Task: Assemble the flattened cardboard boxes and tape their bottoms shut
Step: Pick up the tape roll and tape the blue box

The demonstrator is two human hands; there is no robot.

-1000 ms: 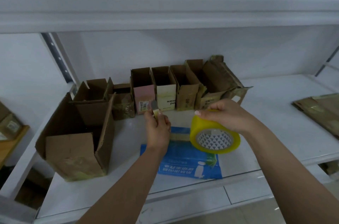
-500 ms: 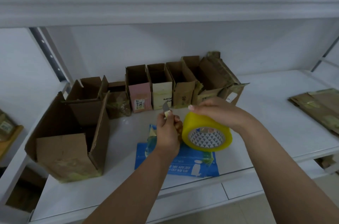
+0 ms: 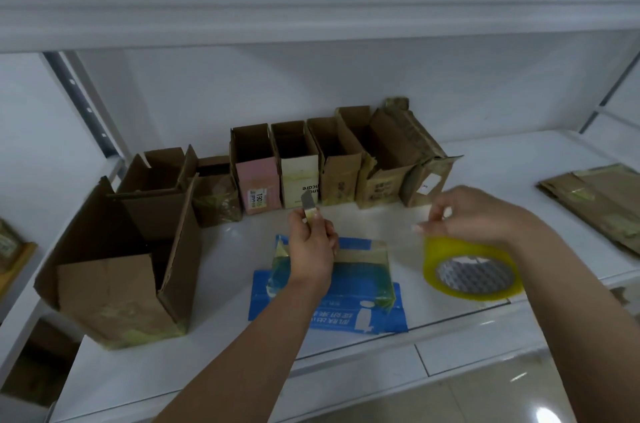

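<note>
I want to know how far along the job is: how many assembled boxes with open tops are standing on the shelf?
8: large box front left; seven along the back wall, pink, cream. Others may be hidden.

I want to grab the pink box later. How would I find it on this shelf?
Look at the white shelf and the row of open cardboard boxes along its back wall. The pink box stands upright near the row's middle, left of a cream one; it alone is pink, with a white label.
</note>
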